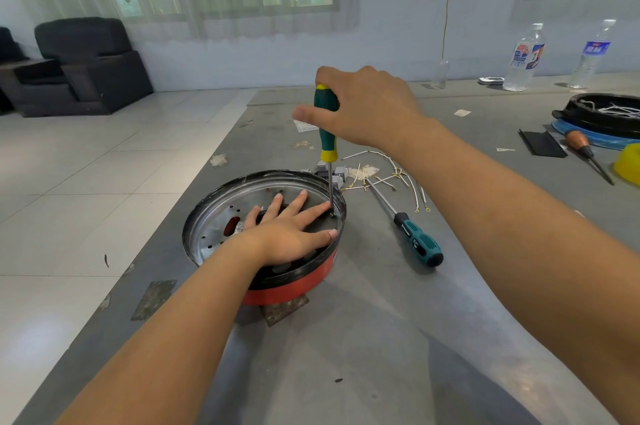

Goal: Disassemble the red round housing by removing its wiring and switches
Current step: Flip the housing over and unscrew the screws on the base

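Note:
The red round housing (294, 287) sits on the grey table, its black rim and shiny perforated metal inside facing up. My left hand (291, 227) lies flat inside it with fingers spread, pressing down. My right hand (363, 106) grips the top of a green-and-yellow screwdriver (327, 137) that stands upright, its tip down inside the housing near the far right rim, beside my left fingertips. Loose white wires (398, 178) with yellow terminals and small grey switches (337, 173) lie on the table just behind the housing.
A second teal-handled screwdriver (415, 237) lies right of the housing. At the far right are a black housing (606, 113) holding white wires, an orange-handled tool (585, 151), a black plate (542, 144) and a yellow object (628, 165). Two water bottles (524, 57) stand at the back. The table's left edge (194, 189) drops to the tiled floor.

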The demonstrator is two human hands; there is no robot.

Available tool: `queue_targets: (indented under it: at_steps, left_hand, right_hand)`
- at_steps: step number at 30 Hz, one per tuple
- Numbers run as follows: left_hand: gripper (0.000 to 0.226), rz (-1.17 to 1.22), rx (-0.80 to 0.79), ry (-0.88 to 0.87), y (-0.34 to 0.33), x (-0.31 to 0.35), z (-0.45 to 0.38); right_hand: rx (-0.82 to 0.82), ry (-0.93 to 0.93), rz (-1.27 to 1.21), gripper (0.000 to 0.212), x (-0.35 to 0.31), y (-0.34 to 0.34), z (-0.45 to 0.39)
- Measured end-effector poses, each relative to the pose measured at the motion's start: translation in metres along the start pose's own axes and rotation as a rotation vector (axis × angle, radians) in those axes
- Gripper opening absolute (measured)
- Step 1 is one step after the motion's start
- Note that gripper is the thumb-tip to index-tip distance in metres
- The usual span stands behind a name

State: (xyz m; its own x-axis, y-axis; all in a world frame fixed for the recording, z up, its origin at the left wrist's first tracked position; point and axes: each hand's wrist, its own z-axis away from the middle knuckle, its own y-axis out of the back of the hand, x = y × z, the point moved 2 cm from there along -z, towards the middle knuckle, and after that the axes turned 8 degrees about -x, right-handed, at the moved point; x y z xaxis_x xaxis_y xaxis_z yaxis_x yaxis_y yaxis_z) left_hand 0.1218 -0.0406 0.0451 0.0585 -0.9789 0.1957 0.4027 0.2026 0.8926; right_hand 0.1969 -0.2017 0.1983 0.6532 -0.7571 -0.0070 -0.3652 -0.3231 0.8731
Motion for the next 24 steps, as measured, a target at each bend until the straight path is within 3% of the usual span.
queue_targets:
  at_steps: [4, 9, 15, 18, 21, 24]
  left_hand:
    - [0.074, 0.002, 0.013, -0.002, 0.000, 0.000, 0.002]
    - [0.066, 0.047, 0.025, -0.036, 0.003, 0.002, 0.005]
    - [0.060, 0.147, 0.058, -0.137, 0.026, 0.007, 0.007]
    - [0.034, 0.208, 0.193, -0.179, 0.036, 0.012, 0.003]
    - [0.011, 0.268, 0.218, -0.176, 0.038, 0.019, -0.004]
    - [0.016, 0.306, 0.222, -0.196, 0.035, 0.025, -0.008]
  right_hand:
    - [-0.084, 0.007, -0.186, 0.029, 0.000, -0.002, -0.001]
    - [-0.160, 0.038, -0.307, 0.033, -0.003, 0.005, 0.000]
    - [-0.218, 0.064, -0.364, 0.022, 0.003, 0.010, 0.003]
    - [-0.210, 0.064, -0.340, 0.032, 0.006, 0.007, 0.003]
    - [-0.232, 0.068, -0.361, 0.048, 0.006, 0.004, 0.004]
    - [-0.258, 0.044, -0.459, 0.055, 0.006, 0.003, 0.004]
